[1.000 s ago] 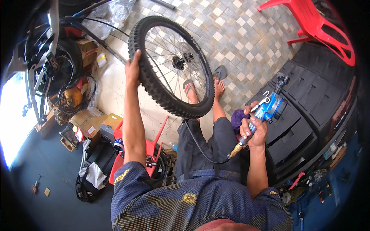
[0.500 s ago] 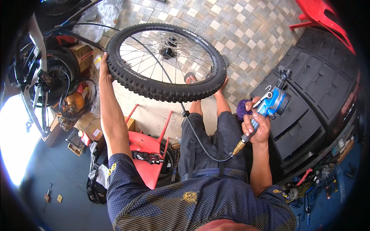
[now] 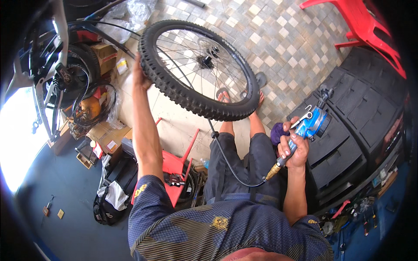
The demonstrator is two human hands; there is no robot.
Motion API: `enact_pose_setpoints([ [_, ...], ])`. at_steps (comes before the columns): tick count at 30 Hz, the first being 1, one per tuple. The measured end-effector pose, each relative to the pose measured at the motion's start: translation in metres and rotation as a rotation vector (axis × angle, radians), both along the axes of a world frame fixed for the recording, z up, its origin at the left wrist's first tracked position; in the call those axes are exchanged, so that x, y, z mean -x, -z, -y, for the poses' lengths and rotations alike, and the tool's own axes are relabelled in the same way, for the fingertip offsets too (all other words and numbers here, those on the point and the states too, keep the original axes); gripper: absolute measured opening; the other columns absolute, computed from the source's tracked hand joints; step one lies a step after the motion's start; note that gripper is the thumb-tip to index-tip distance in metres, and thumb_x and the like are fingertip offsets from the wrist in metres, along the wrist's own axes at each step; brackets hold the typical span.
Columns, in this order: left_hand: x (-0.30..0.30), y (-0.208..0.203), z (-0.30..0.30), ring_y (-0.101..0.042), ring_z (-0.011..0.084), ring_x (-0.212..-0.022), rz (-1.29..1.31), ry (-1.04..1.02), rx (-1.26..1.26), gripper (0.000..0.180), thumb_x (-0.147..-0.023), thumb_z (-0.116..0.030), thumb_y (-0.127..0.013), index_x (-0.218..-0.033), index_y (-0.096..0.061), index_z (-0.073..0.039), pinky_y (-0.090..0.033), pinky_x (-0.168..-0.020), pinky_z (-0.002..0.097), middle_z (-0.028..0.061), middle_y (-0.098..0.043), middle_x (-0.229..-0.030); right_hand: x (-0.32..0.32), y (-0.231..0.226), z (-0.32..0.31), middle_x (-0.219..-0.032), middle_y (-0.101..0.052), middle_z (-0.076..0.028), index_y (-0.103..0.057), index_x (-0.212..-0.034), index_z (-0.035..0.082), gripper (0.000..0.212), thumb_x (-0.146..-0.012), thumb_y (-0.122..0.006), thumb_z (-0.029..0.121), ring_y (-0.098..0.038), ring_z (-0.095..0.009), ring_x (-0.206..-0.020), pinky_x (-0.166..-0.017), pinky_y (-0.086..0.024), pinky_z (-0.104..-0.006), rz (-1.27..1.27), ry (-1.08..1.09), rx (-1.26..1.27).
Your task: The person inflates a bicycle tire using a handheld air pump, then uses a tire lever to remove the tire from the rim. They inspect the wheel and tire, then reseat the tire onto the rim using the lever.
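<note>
My left hand [image 3: 140,75] grips the knobbly black tyre of a bicycle wheel [image 3: 191,101], holding it up and tilted by its left side. Spokes, a hub and a disc rotor [image 3: 206,61] show inside the rim. In my right hand [image 3: 296,150] is a blue tyre inflator gun [image 3: 311,123] with a metal lever, a grey handle and a brass fitting. From that fitting a black air hose [image 3: 230,169] loops over my lap and passes behind the wheel. A purple cloth [image 3: 277,134] shows beside my right fingers; whether they touch it I cannot tell.
Black drawer units [image 3: 333,143] stand at the right, below a red plastic chair [image 3: 370,32]. A small red stool [image 3: 174,163] is by my left arm. Bicycle frame parts [image 3: 61,43], cardboard boxes [image 3: 109,135] and a black bag [image 3: 113,198] crowd the left. Tools [image 3: 368,217] lie lower right.
The wheel has tilted more steeply, its right side lower, and the view has shifted, so most things sit further right. Both hands keep their hold on the wheel and the inflator gun.
</note>
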State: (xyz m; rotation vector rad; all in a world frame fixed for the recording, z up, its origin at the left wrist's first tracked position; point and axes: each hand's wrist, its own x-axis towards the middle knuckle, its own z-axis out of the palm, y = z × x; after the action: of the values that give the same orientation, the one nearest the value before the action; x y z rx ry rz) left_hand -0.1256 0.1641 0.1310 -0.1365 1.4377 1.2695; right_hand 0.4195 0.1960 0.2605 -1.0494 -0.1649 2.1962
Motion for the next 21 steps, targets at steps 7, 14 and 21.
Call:
enact_pose_setpoints([
  [7,-0.055,-0.015,-0.006,-0.072,0.0362,-0.089,0.040,0.040,0.030,0.079,-0.087,-0.057,-0.068,-0.126,-0.049,0.010,-0.062,-0.075,0.0463,0.0242,-0.068,-0.103,0.010,-0.019,-0.008,-0.110,-0.052,-0.012,-0.040,-0.131,0.006,0.042,-0.092,-0.056,0.009,-0.045,-0.010,-0.046,-0.039,-0.043,-0.0257,-0.021,-0.026,-0.026],
  [14,-0.080,-0.030,-0.041,-0.074,0.0300,-0.086,-0.058,0.259,0.003,0.055,-0.086,-0.041,-0.077,-0.113,-0.054,0.001,-0.061,-0.062,0.0363,0.0189,-0.069,-0.094,0.011,-0.027,-0.001,-0.111,-0.052,-0.012,-0.041,-0.130,0.006,0.041,-0.091,-0.055,0.010,-0.045,-0.010,-0.045,-0.038,-0.042,-0.0263,-0.031,-0.029,-0.044],
  [21,-0.135,-0.047,-0.073,-0.064,0.0175,-0.065,-0.218,0.448,-0.032,0.047,-0.085,-0.033,-0.080,-0.113,-0.057,-0.004,-0.052,-0.056,0.0318,0.0064,-0.063,-0.085,0.002,-0.041,0.023,-0.110,-0.051,-0.012,-0.041,-0.129,0.007,0.041,-0.091,-0.057,0.011,-0.045,-0.009,-0.047,-0.037,-0.041,-0.0230,0.003,0.037,-0.092],
])
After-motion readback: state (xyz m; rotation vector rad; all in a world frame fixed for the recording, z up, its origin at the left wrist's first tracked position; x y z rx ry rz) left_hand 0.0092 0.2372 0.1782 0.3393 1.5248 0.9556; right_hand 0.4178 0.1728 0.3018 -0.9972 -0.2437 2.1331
